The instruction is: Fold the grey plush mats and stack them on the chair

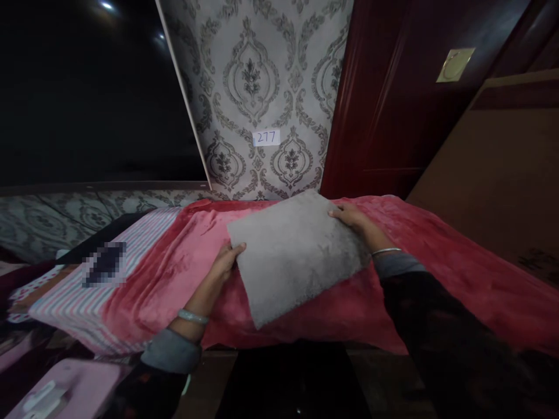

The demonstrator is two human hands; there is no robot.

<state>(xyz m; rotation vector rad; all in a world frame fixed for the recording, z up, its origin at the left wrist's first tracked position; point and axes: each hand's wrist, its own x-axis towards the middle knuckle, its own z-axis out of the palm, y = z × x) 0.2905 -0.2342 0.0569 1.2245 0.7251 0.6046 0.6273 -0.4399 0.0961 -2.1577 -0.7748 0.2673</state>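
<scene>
A grey, plush-looking rectangular mat is held up at a tilt between my two hands, over a red and pink plush blanket. My left hand grips its left edge, thumb on top and the fingers underneath mostly hidden. On the mat's upper right edge, my right hand has its thumb over the face and the other fingers partly out of sight. The mat's underside does not show, and I cannot tell whether its lower edge touches the blanket.
A striped cloth lies left of the blanket, with a blurred dark item on it. Behind are a large dark screen, patterned wallpaper with a paper label reading 277, and a dark red door. A pink stool-like surface stands lower left.
</scene>
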